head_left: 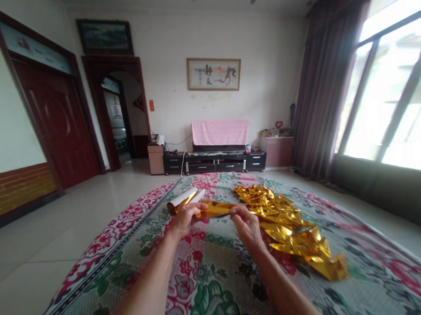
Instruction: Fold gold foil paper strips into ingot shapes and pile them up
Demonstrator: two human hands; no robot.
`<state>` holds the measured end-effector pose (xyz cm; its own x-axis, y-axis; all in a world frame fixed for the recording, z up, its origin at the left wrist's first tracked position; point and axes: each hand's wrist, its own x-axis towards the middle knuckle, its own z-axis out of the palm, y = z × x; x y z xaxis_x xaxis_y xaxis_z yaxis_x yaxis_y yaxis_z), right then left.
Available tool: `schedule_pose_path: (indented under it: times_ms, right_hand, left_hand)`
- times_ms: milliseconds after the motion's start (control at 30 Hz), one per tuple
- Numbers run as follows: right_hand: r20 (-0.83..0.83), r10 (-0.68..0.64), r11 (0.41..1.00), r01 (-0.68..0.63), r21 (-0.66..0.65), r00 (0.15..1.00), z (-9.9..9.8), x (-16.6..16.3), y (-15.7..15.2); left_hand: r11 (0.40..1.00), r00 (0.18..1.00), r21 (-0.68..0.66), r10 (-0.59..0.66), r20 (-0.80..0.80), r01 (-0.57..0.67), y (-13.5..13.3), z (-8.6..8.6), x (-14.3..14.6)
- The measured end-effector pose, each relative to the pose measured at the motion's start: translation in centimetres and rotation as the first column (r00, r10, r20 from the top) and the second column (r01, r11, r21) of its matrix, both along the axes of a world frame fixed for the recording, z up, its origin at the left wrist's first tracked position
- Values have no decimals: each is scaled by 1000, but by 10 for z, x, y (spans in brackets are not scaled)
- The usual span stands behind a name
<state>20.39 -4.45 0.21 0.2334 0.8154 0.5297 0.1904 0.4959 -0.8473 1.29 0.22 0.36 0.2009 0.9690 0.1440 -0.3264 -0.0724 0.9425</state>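
Note:
A strip of gold foil paper [217,208] stretches between my two hands, just above the flowered cloth. My left hand [188,219] pinches its left end, thumb on the near side. At the right end, the fingers of my right hand [247,223] are closed on the foil. Just beyond my left hand lie curled sheets of gold foil paper with white backs [184,199]. To the right of my right hand spreads a long heap of folded gold foil pieces [287,219], running from the far middle toward the near right.
A flowered cloth [211,303] covers the surface under my hands. Beyond it, a low black cabinet [216,165] stands at the wall, with a pink towel [220,131] draped over something on it. A curtain [312,86] hangs at the right; a red door [55,123] is on the left.

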Motion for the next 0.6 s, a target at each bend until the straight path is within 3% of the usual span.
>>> schedule_pose_path:
  times_ms: [100,333,600]
  right_hand:
    - [-124,15,993,-29,-112,992,-3,3,3]
    - [-326,42,984,-96,-150,944,-7,5,10]
    - [-266,39,984,-83,-160,963,-8,5,10]
  left_hand:
    - [998,998,-19,-59,26,59,-2,2,0]
    - [991,987,10,-135,-90,136,-8,8,4]
    - [988,983,91,-109,-147,123,-11,11,4]
